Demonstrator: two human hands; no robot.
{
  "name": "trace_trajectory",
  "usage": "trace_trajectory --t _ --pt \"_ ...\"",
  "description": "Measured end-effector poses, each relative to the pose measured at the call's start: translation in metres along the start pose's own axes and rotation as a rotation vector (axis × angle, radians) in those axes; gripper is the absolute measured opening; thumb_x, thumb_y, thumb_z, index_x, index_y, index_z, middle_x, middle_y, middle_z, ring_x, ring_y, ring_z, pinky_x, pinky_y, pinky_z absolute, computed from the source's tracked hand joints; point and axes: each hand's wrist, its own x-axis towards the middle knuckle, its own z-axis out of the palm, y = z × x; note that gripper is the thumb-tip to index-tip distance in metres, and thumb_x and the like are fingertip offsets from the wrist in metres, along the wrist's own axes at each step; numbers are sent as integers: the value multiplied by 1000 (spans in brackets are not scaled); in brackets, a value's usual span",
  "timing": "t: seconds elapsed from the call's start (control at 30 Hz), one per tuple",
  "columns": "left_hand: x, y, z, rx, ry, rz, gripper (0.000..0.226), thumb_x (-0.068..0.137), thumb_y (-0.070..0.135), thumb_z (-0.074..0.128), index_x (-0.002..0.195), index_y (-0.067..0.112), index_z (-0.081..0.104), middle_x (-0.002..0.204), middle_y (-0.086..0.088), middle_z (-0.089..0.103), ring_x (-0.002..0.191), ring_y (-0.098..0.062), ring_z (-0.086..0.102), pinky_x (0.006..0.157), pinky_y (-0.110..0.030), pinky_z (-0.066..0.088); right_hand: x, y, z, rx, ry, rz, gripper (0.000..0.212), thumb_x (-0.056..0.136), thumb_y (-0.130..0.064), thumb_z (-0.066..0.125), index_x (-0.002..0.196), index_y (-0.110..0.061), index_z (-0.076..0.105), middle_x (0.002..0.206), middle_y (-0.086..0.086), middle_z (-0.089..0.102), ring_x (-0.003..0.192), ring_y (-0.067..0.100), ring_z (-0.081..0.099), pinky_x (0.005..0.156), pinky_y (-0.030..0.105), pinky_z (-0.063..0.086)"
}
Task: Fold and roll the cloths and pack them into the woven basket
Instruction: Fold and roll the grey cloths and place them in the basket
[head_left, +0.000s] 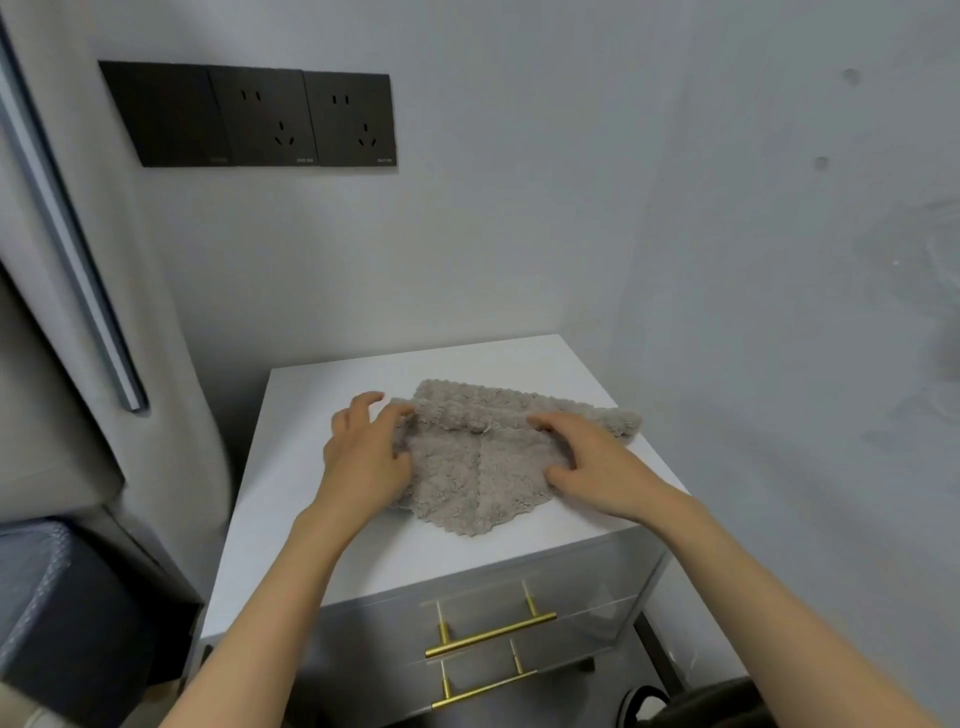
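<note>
Head view: the beige fleece cloth (467, 478) lies partly folded on the white cabinet top (311, 545). The left hand (363, 457) pinches its left edge and the right hand (592, 467) pinches the fold's right side. Best to align the edges, keep the fold taut, then press the crease flat. No basket shows.

a white cabinet top (311, 519) (two-drawer unit) bears one beige cloth (467, 467).

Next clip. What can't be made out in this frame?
Woven basket: nowhere in the head view.
Cloth: parts hidden under the left hand and right hand.
Right hand's hold: pressing or pinching unclear, fingers blurred.
Dark object at lower right: cut off by the frame edge.
</note>
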Motion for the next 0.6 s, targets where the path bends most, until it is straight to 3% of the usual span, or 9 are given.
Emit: trace_trajectory --t 0.13,0.23,0.33,0.43,0.5,0.6 --pt "5 12 7 -138 -71 228 43 91 2 41 126 22 58 137 2 48 128 -16 39 105 -24 27 2 -2 8 -32 18 -12 40 90 -10 52 128 -25 52 108 -10 42 91 0 45 81 15 36" --pt "4 13 16 -38 -148 217 40 100 13 36 136 25 50 146 3 39 133 -18 35 106 -28 28 -2 -5 -1 -95 38 9 19 88 -8 49 88 -23 60 92 -9 45 80 10 49 71 25 41" --pt "5 9 19 66 -172 170 41 101 20 36 140 26 45 152 1 30 136 -21 32 106 -34 33 -13 -2 -20 -295 92 128 23 84 -17 47 63 -22 52 82 -8 50 75 17 51 56 28 34" --pt "6 9 18 85 -158 134 38 101 25 37 136 25 50 143 -1 42 128 -21 41 101 -35 39 -26 9 -40 -401 57 332 23 78 -14 46 55 -15 49 68 0 56 63 21 52 49 26 28" --pt "5 13 17 41 -128 109 34 101 27 38 129 24 58 130 -2 56 116 -20 52 93 -33 44 -32 14 -47 -399 -5 444 24 74 -11 46 51 -15 41 58 0 49 56 20 45 49 25 28" --pt "1 19 16 -2 -40 62 29 98 27 44 118 22 64 119 0 62 103 -19 60 85 -35 50 -38 20 -46 -360 -39 508 24 74 -13 45 51 -16 48 63 -2 55 61 19 50 53 26 35"
